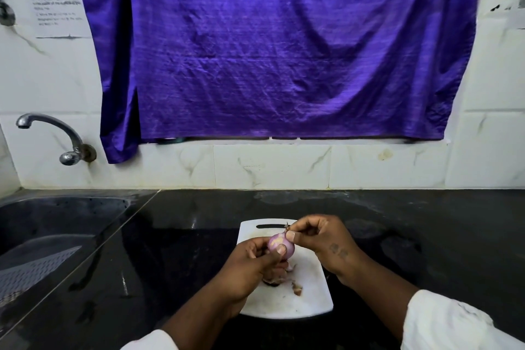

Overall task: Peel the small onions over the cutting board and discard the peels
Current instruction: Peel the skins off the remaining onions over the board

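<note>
Purple-skinned small onion [279, 246] sits gripped in the left hand [250, 267] above the white cutting board [312, 293], near the desk's front edge, so scraps [297, 288] fall there. Right hand [324, 239] pinches dry peel [287, 226] at its tip, likely to strip it.

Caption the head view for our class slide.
Left hand holds a small onion over the cutting board; right hand pinches its peel.

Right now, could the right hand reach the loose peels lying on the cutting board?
Probably yes: the peels lie uncovered near the right hand, though it must first release the onion skin it pinches.
</note>
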